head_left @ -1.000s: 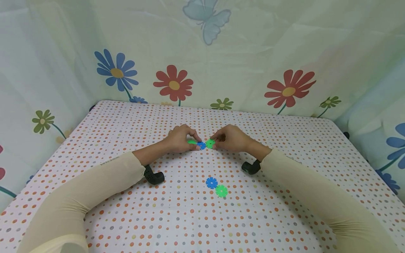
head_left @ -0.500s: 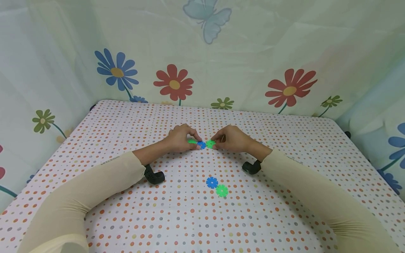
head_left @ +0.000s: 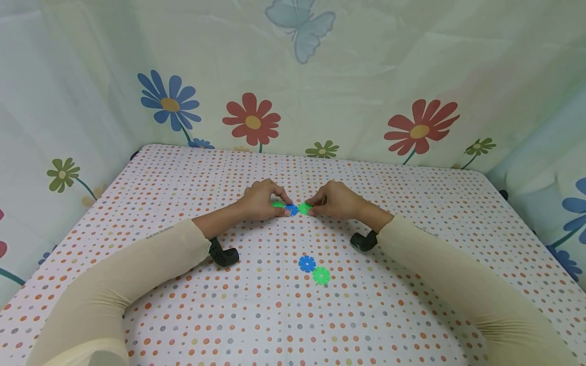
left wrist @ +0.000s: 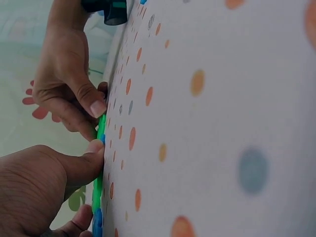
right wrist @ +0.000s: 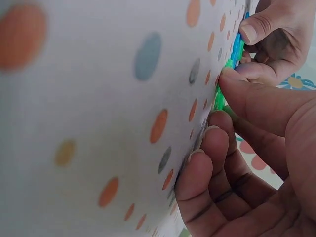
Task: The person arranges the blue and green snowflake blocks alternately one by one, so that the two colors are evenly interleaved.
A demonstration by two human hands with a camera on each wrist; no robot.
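Observation:
My left hand pinches a blue notched plastic disc between thumb and fingers, close over the dotted cloth. Partly hidden by that hand, a green piece shows to the left of the blue disc. From the other side, my right hand pinches a green notched disc, its edge right at the blue disc's edge. In the right wrist view, the green disc is seen edge-on between thumb and fingers. The left wrist view has the held pieces in one edge-on line, with a blue piece lowest.
Nearer the body, a loose blue disc and a loose green disc lie edge to edge on the dotted tablecloth. Black wrist cameras hang under both wrists. A flowered curtain stands behind the table.

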